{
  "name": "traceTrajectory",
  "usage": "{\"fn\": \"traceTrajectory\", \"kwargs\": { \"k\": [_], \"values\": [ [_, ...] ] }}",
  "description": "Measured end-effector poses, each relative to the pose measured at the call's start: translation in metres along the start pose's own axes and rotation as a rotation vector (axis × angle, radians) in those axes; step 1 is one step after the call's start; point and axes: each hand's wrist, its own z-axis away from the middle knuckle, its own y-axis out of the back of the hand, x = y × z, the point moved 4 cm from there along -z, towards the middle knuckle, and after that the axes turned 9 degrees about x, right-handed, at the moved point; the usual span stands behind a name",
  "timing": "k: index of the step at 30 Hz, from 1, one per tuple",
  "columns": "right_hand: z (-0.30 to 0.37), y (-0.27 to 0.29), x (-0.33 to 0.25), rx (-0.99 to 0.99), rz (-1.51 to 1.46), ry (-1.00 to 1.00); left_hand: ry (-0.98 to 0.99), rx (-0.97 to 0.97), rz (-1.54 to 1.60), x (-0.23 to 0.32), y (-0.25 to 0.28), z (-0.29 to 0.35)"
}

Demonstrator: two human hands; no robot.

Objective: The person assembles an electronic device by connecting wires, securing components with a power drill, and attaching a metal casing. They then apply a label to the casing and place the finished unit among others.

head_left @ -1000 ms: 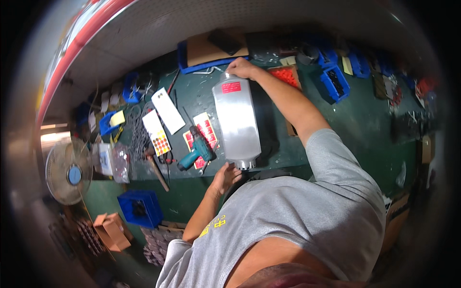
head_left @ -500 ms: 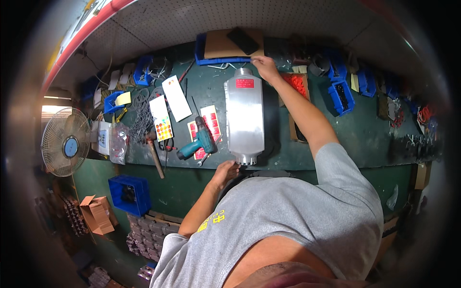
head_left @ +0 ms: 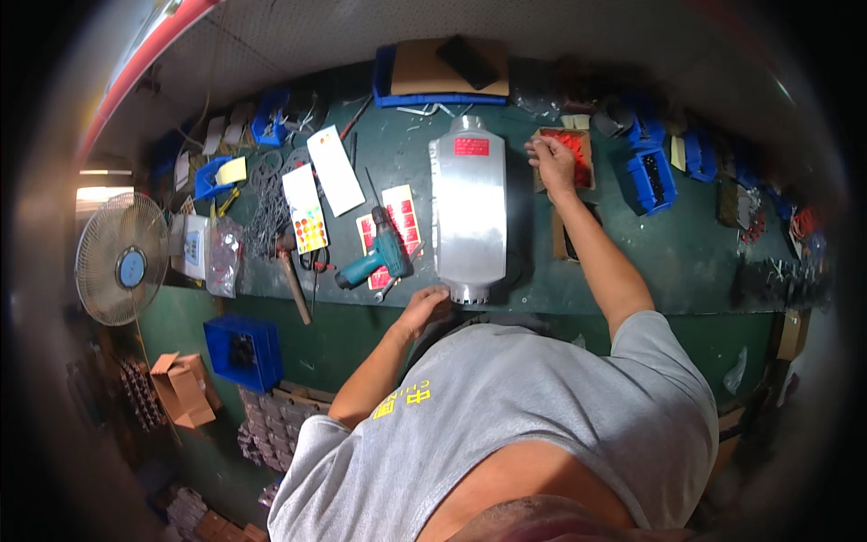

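A silver metal housing with a red label near its far end lies lengthwise on the green workbench. Close to its near, notched neck is my left hand, fingers curled together at the bench edge; what they hold, if anything, is hidden. My right hand is over the left side of a cardboard box of small red parts, to the right of the housing. Its fingers are drawn together, and anything between them is too small to make out.
Left of the housing lie a teal power drill, red-and-white label sheets, white sheets and a hammer. Blue bins line the back and right. A phone rests on cardboard at the back. A fan stands far left.
My right hand has moved from the housing's far end toward me and rightward, to the box of red parts. My left hand stays by the near neck. The whole view has shifted slightly.
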Motion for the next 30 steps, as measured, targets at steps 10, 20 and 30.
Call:
{"fn": "traceTrajectory", "kwargs": {
  "k": [10, 20, 30],
  "values": [
    [0.059, 0.011, 0.010, 0.070, -0.075, -0.118, -0.516, 0.328, -0.280, 0.015, 0.016, -0.022],
    [0.112, 0.029, 0.020, 0.104, -0.099, -0.237, -0.757, 0.837, -0.463, 0.125, 0.088, -0.009],
    [0.145, 0.041, 0.010, 0.253, -0.063, -0.251, -0.684, 1.232, -0.543, 0.201, 0.170, -0.075]
  ]
}}
